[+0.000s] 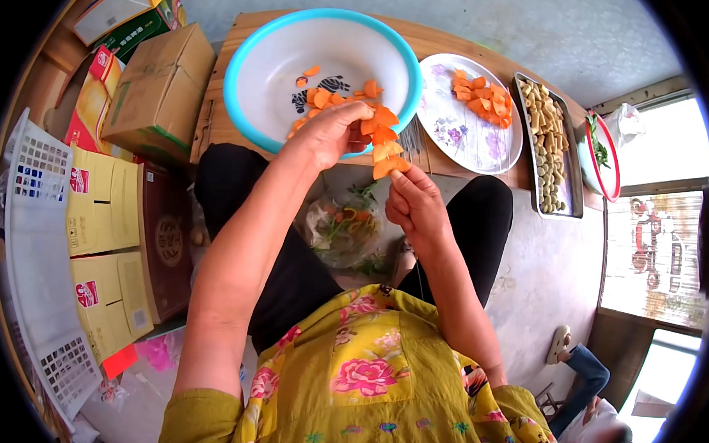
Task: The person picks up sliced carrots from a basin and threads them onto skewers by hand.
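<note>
My left hand (334, 133) is closed on a row of orange carrot slices (385, 129), held at the near rim of a white basin (258, 77) with a turquoise edge. Below it, my right hand (419, 208) pinches the lowest slice of the row. A thin line, seemingly a skewer, shows under that hand. Loose carrot slices (320, 98) lie in the basin. Beside it, thin skewers (412, 141) rest on the table. A flowered white plate (445, 84) carries carrot slices on skewers (487, 101).
Right of the plate stands a metal tray (578, 194) of skewered pieces, then a red-rimmed bowl (615, 172) with greens. A plastic bag of scraps (342, 233) sits between my knees. Cartons (160, 90) crowd the left side. Another person (591, 386) sits at lower right.
</note>
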